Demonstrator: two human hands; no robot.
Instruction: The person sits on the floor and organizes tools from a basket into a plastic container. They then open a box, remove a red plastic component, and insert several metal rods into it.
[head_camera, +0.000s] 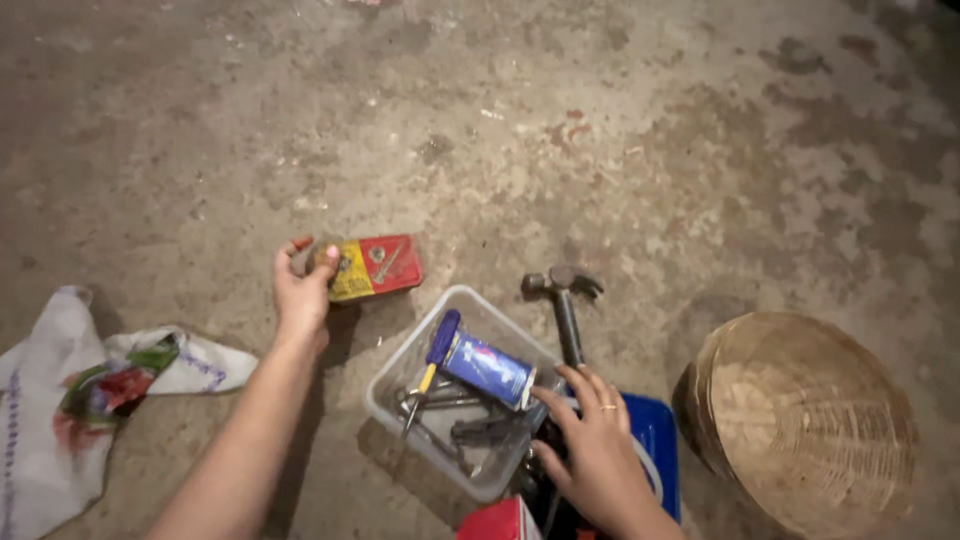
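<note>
Colours here are pretty loud against that mottled grey-brown concrete floor (600, 130) with its dark blotches. The little tin (375, 267) is red and yellow, the can (488, 369) in the clear tub (400, 372) is blue with a silvery end, and the screwdriver (436, 352) has a blue and yellow handle. The basket (800, 420) at lower right is tan woven, and the cloth bag (60, 420) at lower left is white with red and green print.

The floor (560, 130) is rough, stained concrete, the tin (375, 267) painted metal, the tub (395, 385) clear plastic, the hammer (563, 290) dull metal, the basket (800, 420) woven cane, the bag (60, 400) soft printed cloth.
</note>
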